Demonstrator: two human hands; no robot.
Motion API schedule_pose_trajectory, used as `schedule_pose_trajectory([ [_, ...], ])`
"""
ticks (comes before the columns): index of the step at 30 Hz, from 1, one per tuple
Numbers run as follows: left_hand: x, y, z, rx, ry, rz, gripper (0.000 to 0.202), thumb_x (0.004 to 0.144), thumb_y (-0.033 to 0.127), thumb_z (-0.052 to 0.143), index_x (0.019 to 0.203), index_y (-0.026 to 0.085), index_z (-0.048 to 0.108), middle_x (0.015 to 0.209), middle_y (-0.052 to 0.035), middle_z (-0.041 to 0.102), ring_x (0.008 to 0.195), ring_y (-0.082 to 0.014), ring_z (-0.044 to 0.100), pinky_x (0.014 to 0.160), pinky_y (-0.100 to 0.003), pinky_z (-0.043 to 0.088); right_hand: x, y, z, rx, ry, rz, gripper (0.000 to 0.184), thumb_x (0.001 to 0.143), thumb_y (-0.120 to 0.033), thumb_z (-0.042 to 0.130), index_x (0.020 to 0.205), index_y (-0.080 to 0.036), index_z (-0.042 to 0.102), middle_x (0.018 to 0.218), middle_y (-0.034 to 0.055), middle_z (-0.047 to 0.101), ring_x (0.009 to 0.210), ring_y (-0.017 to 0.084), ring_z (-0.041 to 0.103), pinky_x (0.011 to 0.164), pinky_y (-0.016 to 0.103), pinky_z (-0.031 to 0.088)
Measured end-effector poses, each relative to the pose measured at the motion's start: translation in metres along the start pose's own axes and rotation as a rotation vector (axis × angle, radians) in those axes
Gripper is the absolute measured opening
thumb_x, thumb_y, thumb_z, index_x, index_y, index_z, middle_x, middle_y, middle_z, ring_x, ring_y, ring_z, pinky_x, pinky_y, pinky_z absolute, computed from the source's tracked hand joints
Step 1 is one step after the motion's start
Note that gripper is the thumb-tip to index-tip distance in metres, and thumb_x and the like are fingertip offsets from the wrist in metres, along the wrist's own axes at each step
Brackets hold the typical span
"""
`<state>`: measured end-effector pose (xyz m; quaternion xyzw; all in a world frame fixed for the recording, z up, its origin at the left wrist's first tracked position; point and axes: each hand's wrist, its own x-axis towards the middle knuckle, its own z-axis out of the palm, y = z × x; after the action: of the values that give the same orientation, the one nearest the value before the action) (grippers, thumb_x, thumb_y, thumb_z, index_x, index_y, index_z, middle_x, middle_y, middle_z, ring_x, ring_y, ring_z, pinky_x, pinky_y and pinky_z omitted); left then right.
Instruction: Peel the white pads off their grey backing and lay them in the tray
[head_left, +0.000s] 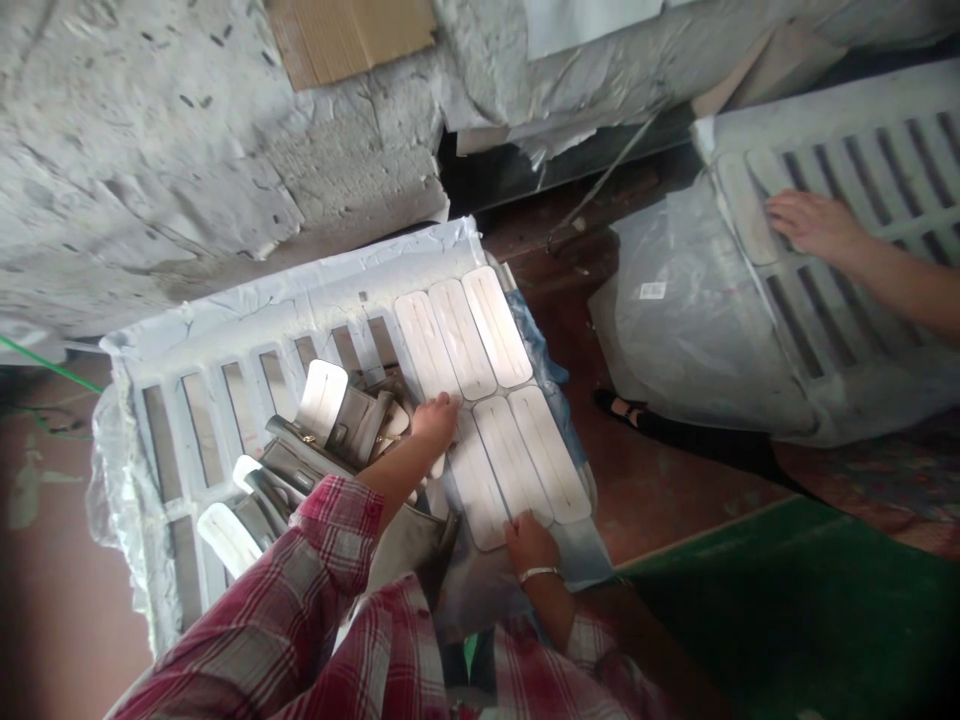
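Observation:
A white slotted frame [247, 320] lies in front of me, its right end filled with several flat white oblong pieces [480, 330]. My left hand [436, 420] rests at the upper end of one piece in the lower row, fingers curled down on it. My right hand [529, 540] presses the lower edge of the lower row [525, 460], fingers bent on the pieces. A heap of grey strap-like items [352, 430] with white oblong pieces on them lies on the frame beside my left arm.
Another person's hand [814, 222] lies on a second slotted frame [840, 170] at the right, with clear plastic sheeting [675, 320] below it. A rough grey wall [187, 150] is behind. A green mat [787, 610] covers the floor at the lower right.

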<state>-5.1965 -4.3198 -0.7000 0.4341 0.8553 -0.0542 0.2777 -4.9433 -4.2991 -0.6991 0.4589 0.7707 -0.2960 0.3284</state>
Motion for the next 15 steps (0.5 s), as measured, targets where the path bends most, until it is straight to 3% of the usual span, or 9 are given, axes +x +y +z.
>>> schedule_pose_trajectory([
  [3, -0.013, 0.012, 0.003, 0.078, 0.081, 0.131, 0.027, 0.088, 0.015, 0.032, 0.097, 0.014, 0.057, 0.106, -0.0130, 0.054, 0.101, -0.0274, 0.049, 0.084, -0.044, 0.037, -0.005, -0.004, -0.002, -0.067, 0.054, -0.023, 0.020, 0.087, -0.026, 0.041, 0.087, -0.012, 0.054, 0.089, 0.0131, 0.060, 0.072, 0.022, 0.058, 0.057, 0.027, 0.033],
  [6, -0.018, 0.021, 0.006, 0.179, 0.133, 0.241, 0.026, 0.087, 0.014, 0.034, 0.094, 0.012, 0.059, 0.105, -0.0145, 0.054, 0.101, -0.0291, 0.047, 0.079, -0.042, 0.038, -0.008, 0.007, -0.007, -0.091, 0.151, -0.055, 0.021, 0.086, -0.028, 0.046, 0.098, -0.012, 0.052, 0.099, 0.0131, 0.056, 0.083, 0.022, 0.057, 0.064, 0.028, 0.039],
  [9, -0.016, 0.028, 0.012, 0.191, 0.132, 0.329, 0.035, 0.086, 0.013, 0.036, 0.118, 0.015, 0.052, 0.123, -0.0144, 0.048, 0.101, -0.0275, 0.047, 0.076, -0.040, 0.040, -0.004, 0.032, -0.012, -0.047, 0.422, -0.127, 0.025, 0.086, -0.031, 0.047, 0.103, -0.013, 0.051, 0.104, 0.0118, 0.054, 0.099, 0.022, 0.051, 0.083, 0.029, 0.040],
  [11, -0.014, 0.031, 0.016, 0.188, 0.107, 0.447, 0.044, 0.087, 0.014, 0.036, 0.130, 0.020, 0.041, 0.138, -0.0108, 0.037, 0.106, -0.0267, 0.046, 0.075, -0.038, 0.042, 0.002, 0.048, -0.013, -0.009, 0.559, -0.139, 0.025, 0.085, -0.027, 0.047, 0.103, -0.011, 0.051, 0.102, 0.0118, 0.055, 0.097, 0.021, 0.051, 0.085, 0.030, 0.039],
  [15, -0.010, 0.032, 0.022, 0.213, 0.034, 0.559, 0.047, 0.088, 0.024, 0.040, 0.135, 0.026, 0.038, 0.146, -0.0032, 0.026, 0.112, -0.0286, 0.042, 0.072, -0.037, 0.045, 0.012, 0.061, -0.007, 0.056, 0.445, -0.074, 0.017, 0.082, -0.023, 0.048, 0.095, -0.013, 0.054, 0.089, 0.0076, 0.057, 0.082, 0.018, 0.053, 0.073, 0.028, 0.040],
])
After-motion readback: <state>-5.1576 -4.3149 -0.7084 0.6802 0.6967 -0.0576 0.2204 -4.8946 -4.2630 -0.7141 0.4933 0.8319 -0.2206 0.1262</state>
